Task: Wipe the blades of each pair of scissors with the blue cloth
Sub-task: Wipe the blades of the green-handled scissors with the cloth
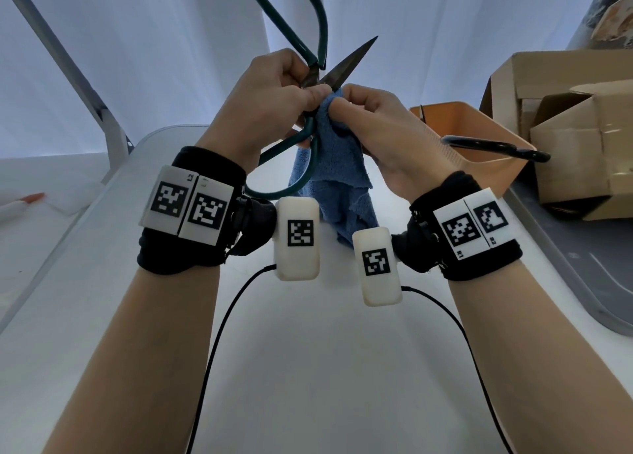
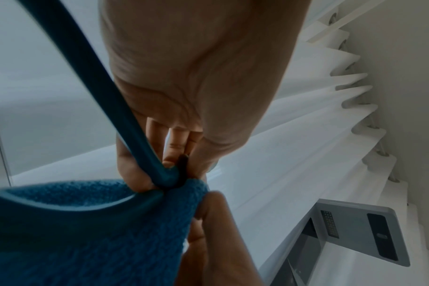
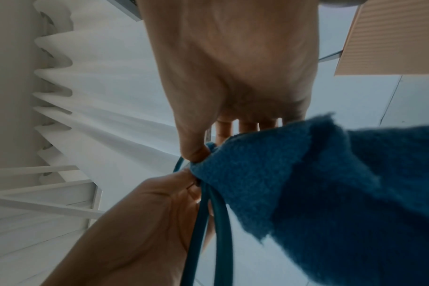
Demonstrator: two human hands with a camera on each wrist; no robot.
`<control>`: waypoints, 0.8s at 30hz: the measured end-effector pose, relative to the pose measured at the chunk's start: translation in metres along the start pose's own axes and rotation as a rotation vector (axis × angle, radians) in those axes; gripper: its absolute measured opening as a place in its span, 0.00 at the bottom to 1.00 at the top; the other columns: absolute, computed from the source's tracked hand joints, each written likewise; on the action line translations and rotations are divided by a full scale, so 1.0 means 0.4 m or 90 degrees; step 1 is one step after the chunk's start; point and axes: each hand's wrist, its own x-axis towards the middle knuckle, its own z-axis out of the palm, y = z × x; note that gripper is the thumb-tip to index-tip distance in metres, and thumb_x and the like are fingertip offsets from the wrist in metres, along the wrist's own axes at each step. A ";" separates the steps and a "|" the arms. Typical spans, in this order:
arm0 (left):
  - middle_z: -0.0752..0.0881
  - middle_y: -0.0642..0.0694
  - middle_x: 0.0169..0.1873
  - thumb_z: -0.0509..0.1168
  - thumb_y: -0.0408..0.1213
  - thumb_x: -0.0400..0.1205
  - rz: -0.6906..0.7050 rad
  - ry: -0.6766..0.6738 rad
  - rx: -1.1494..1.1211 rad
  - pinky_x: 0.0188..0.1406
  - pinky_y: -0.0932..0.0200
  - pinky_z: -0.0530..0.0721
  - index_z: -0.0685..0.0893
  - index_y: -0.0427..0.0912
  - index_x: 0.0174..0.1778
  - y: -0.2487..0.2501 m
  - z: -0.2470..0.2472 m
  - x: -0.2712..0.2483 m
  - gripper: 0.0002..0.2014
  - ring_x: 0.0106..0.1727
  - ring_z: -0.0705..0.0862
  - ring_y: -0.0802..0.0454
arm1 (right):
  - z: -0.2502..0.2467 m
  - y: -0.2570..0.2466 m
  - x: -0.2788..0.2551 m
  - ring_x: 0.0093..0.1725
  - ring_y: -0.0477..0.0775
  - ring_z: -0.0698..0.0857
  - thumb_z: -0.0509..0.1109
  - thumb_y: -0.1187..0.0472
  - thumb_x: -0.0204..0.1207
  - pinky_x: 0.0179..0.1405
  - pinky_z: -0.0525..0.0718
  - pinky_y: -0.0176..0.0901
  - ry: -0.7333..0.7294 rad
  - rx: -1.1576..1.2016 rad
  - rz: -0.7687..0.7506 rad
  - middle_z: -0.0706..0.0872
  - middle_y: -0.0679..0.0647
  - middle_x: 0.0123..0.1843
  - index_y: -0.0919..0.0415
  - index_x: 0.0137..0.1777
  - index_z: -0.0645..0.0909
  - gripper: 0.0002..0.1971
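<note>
Left hand (image 1: pixel 270 100) grips green-handled scissors (image 1: pixel 310 59); right hand (image 1: pixel 376 124) pinches blue cloth (image 1: pixel 334 179) at blade base. Black-handled pair (image 1: pixel 493 147) in far-right orange bin (image 1: pixel 479 124) likely pending.

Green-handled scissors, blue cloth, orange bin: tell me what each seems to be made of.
Scissors: dark, dull metal blades, likely steel; green loops look coated or painted, smooth and faintly glossy.
Blue cloth: soft knitted or terry-like fabric, nubbly weave, frayed edge, hanging limp.
Orange bin: probably plastic, smooth matte walls with ribbed rim.
</note>
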 end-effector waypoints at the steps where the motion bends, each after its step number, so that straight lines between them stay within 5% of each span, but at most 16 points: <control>1: 0.85 0.39 0.40 0.68 0.34 0.85 0.001 0.000 -0.004 0.26 0.60 0.86 0.79 0.35 0.54 0.002 0.000 -0.001 0.07 0.29 0.86 0.55 | 0.000 -0.001 -0.002 0.40 0.49 0.87 0.67 0.64 0.83 0.41 0.84 0.37 0.000 0.004 -0.002 0.87 0.54 0.41 0.57 0.41 0.82 0.08; 6: 0.86 0.37 0.42 0.68 0.34 0.86 -0.003 -0.007 -0.020 0.27 0.61 0.85 0.79 0.35 0.53 0.005 -0.008 -0.004 0.07 0.31 0.86 0.55 | 0.013 -0.006 0.003 0.43 0.63 0.88 0.68 0.61 0.80 0.49 0.88 0.54 0.026 0.012 -0.022 0.86 0.63 0.41 0.67 0.43 0.80 0.09; 11: 0.85 0.36 0.41 0.68 0.34 0.85 -0.007 -0.021 -0.010 0.27 0.60 0.86 0.80 0.33 0.55 0.005 -0.003 -0.005 0.08 0.31 0.86 0.53 | 0.015 -0.005 0.001 0.39 0.50 0.86 0.66 0.62 0.83 0.46 0.89 0.53 0.024 -0.004 -0.020 0.85 0.56 0.38 0.73 0.49 0.80 0.11; 15: 0.85 0.34 0.42 0.68 0.33 0.85 -0.001 -0.007 -0.001 0.26 0.59 0.86 0.80 0.30 0.56 0.005 0.010 -0.004 0.10 0.31 0.86 0.50 | -0.002 -0.011 -0.004 0.37 0.46 0.84 0.64 0.64 0.83 0.40 0.82 0.35 0.003 -0.023 -0.002 0.83 0.55 0.39 0.65 0.49 0.79 0.04; 22: 0.86 0.39 0.39 0.68 0.34 0.85 -0.001 0.000 -0.008 0.27 0.59 0.86 0.79 0.27 0.59 0.004 0.005 -0.003 0.13 0.32 0.87 0.53 | 0.011 -0.009 0.000 0.42 0.53 0.82 0.67 0.60 0.82 0.47 0.81 0.48 0.031 -0.007 -0.012 0.82 0.61 0.42 0.66 0.48 0.81 0.08; 24: 0.86 0.40 0.38 0.68 0.33 0.85 -0.004 -0.008 -0.011 0.27 0.60 0.86 0.80 0.30 0.57 0.003 0.005 -0.004 0.10 0.30 0.87 0.54 | 0.017 -0.010 0.000 0.40 0.53 0.82 0.67 0.60 0.81 0.46 0.83 0.50 0.048 -0.007 -0.015 0.82 0.60 0.40 0.74 0.48 0.80 0.13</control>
